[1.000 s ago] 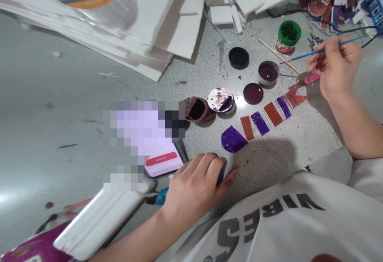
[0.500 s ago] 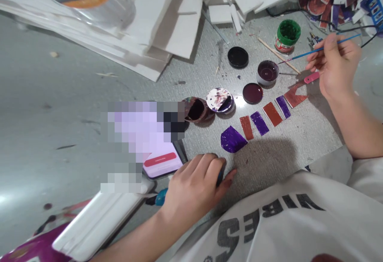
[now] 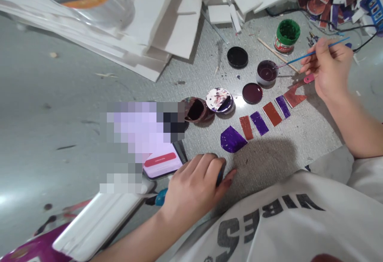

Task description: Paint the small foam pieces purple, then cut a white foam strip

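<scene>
My right hand [image 3: 330, 68] is closed around a thin blue paintbrush [image 3: 308, 56]. The brush tip is at the inner rim of a small pot of dark purple paint [image 3: 267, 73]. Below that hand, a pink-handled tool [image 3: 309, 78] reaches toward a notched reddish-brown piece [image 3: 295, 95]. My left hand [image 3: 196, 178] rests on the table, fingers curled over a teal tool with a black tip [image 3: 161, 197], mostly hidden under the palm. Near its fingertips lies a purple painted piece [image 3: 233, 139], in a row with a brown strip [image 3: 246, 127], another purple strip [image 3: 259, 123] and several more.
Nearby are a dark red lid [image 3: 253, 93], a black lid [image 3: 237, 57], a paint-smeared white-topped jar [image 3: 220, 100], a tipped dark jar [image 3: 197, 109] and a green-rimmed jar [image 3: 287, 36]. A phone [image 3: 163, 162], white foam boards [image 3: 167, 34], painted scraps [image 3: 332, 0] and a cable [image 3: 317, 18] surround them.
My right hand has moved slightly left and down, bringing the brush tip from the pot's outer edge to inside its rim. My left hand has stayed put.
</scene>
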Demonstrator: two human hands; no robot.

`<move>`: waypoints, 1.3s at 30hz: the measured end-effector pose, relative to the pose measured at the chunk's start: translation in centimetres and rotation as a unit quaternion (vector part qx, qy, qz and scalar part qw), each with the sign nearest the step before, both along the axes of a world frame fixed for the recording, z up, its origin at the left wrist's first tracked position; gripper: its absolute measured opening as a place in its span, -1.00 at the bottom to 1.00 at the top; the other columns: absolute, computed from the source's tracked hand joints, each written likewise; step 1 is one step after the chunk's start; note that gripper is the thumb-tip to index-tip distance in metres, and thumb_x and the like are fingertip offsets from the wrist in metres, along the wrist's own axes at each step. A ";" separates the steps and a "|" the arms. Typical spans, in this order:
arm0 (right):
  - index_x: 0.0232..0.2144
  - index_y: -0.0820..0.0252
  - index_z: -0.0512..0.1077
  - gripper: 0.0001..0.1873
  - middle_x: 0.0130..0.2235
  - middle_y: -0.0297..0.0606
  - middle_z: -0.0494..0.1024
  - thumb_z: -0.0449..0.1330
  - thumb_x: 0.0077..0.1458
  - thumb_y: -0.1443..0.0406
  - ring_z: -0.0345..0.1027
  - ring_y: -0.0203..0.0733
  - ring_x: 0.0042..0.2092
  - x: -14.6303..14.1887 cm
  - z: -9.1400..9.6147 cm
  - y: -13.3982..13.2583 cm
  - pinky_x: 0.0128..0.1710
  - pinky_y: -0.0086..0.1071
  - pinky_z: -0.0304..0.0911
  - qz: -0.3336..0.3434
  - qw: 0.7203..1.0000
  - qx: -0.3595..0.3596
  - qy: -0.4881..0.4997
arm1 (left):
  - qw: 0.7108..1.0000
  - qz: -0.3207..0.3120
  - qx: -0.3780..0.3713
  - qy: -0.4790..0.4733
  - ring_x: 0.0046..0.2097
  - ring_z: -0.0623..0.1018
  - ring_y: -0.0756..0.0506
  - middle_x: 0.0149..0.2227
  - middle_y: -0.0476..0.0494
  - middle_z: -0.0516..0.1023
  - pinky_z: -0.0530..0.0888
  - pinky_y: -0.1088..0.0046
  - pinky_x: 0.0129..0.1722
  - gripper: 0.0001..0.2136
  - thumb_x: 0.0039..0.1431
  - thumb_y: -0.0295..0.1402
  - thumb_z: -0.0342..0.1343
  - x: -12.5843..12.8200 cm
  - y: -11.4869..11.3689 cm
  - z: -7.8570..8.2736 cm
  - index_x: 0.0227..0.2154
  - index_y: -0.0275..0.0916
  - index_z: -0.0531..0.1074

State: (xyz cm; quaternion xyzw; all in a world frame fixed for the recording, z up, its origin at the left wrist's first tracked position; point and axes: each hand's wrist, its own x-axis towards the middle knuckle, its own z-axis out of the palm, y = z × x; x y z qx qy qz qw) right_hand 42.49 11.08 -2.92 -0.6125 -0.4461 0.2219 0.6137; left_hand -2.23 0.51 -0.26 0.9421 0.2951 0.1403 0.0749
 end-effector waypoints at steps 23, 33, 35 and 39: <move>-0.32 0.12 0.55 -0.17 -0.43 -0.26 0.62 0.28 0.17 -0.51 0.67 -0.10 -0.37 1.3 -0.2 0.2 -0.52 -0.34 0.38 0.035 0.998 -0.011 0.040 | 1.000 0.002 0.004 -0.001 -0.31 0.61 -0.16 -0.28 -0.09 0.58 0.50 0.27 -0.38 -0.83 0.54 -0.26 0.24 0.1 0.0 0.0 -0.18 -0.21 0.43; -0.37 0.10 0.60 -0.31 -0.53 -0.34 0.56 0.39 0.24 -0.38 0.43 -0.27 -0.59 -0.2 1.2 -0.1 -0.61 -0.38 0.19 0.029 0.996 0.061 0.063 | 1.000 0.005 0.004 0.000 -0.30 0.61 -0.16 -0.28 -0.10 0.59 0.50 0.27 -0.38 -0.84 0.55 -0.27 0.22 0.1 -0.1 -0.2 -0.17 -0.20 0.43; -0.36 0.11 0.58 -0.32 -0.53 -0.35 0.55 0.41 0.24 -0.36 0.47 -0.24 -0.57 -0.3 1.0 -0.1 -0.60 -0.37 0.24 0.046 0.996 0.048 0.065 | 1.000 0.007 0.006 0.001 -0.31 0.61 -0.16 -0.28 -0.09 0.58 0.50 0.27 -0.39 -0.84 0.55 -0.26 0.21 0.0 -0.1 -0.3 -0.17 -0.20 0.43; -0.32 0.10 0.57 -0.39 -0.47 -0.32 0.58 0.46 0.24 -0.30 0.61 -0.15 -0.44 0.3 0.3 0.0 -0.50 -0.31 0.42 0.076 0.995 0.026 0.055 | 1.000 0.009 0.008 0.005 -0.31 0.62 -0.16 -0.29 -0.09 0.59 0.50 0.27 -0.39 -0.82 0.56 -0.24 0.20 0.0 -0.1 -0.4 -0.17 -0.19 0.43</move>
